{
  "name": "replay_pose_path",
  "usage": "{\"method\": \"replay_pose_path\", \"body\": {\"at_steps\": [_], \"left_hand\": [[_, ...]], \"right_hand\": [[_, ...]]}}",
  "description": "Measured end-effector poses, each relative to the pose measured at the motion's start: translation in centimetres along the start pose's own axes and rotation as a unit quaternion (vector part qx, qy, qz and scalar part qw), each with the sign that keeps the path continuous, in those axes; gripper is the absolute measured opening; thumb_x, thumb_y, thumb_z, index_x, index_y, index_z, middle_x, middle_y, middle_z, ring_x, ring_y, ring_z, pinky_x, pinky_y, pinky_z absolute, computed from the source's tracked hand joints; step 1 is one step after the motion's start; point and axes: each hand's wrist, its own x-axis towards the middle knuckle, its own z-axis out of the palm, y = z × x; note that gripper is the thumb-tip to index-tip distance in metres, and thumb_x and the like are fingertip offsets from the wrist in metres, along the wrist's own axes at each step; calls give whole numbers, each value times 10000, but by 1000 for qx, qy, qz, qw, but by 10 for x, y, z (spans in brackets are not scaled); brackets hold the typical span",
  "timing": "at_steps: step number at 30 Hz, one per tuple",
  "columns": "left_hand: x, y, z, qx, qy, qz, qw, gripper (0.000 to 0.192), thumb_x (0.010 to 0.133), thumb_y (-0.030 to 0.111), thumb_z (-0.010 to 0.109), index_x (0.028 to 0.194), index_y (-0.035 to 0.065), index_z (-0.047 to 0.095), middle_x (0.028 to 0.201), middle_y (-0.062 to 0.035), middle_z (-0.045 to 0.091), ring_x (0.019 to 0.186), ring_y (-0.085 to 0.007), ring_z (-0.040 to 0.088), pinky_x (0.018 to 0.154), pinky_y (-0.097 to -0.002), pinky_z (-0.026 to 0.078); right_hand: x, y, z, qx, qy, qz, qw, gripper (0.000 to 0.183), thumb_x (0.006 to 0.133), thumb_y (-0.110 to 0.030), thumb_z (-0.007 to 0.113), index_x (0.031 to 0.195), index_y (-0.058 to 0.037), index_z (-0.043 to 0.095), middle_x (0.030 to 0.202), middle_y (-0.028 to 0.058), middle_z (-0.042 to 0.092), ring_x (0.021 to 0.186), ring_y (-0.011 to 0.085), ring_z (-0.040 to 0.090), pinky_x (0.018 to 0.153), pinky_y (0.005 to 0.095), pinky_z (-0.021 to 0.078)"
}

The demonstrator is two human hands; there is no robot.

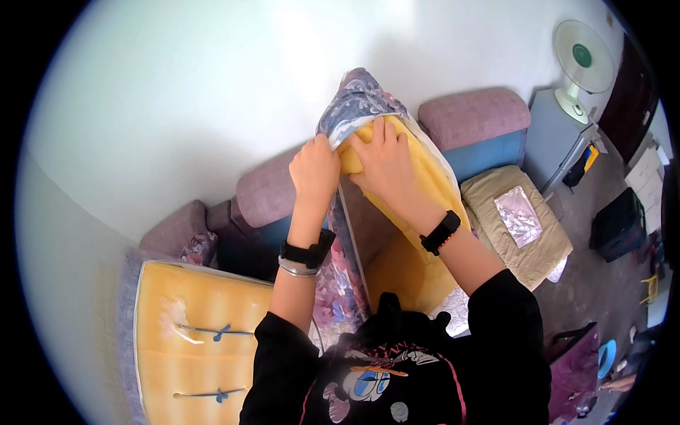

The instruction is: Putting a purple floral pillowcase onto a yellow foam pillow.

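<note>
A blue and purple floral fabric cover (357, 101) is pulled over the upper end of a yellow foam cushion (425, 159), which stands raised in front of me. My left hand (317, 166) is closed on the cover's edge at the left side of the opening. My right hand (385, 164) lies on the yellow foam just under the cover's rim, fingers spread and pressing on it; its fingertips reach the rim. A white edge of the cover runs down the cushion's right side. The lower part of the cushion is partly hidden by my right arm.
Behind stands a sofa with mauve back cushions (474, 118). At lower left lies a yellow padded panel (202, 366) with blue ties. To the right are a tan folded quilt (478, 196) with a shiny pink packet (518, 217), a refrigerator (558, 138), a fan (583, 56) and a dark suitcase (619, 226).
</note>
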Motion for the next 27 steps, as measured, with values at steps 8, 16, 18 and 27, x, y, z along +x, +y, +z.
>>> {"method": "replay_pose_path", "body": {"at_steps": [8,16,18,27], "left_hand": [[-6,12,-22,-107,-39,2,993,141,826,140,508,826,0,520,848,-223,611,808,-438,575,701,-508,453],[-5,7,-17,-130,-75,47,988,137,814,141,549,802,15,497,818,-198,617,759,-426,589,653,-509,457],[-5,9,-14,-151,-120,31,981,145,819,137,514,802,-6,495,812,-237,589,798,-445,556,663,-520,417],[-7,-2,15,-204,-43,-1,978,183,812,190,562,837,16,513,829,-225,600,782,-424,569,667,-508,438]], "right_hand": [[3,-8,22,-179,-59,0,982,466,783,-313,598,1179,-74,537,1210,337,503,1106,408,503,824,505,425],[12,-10,53,-271,-164,4,948,458,824,-293,495,1155,5,603,1191,276,559,1126,510,483,872,600,397],[18,-7,59,-278,-167,16,946,459,819,-297,500,1153,0,606,1192,261,564,1125,513,480,874,606,392],[18,-7,39,-230,-88,32,969,473,804,-434,548,1074,-64,663,1097,232,620,1106,491,501,834,599,411]]}}
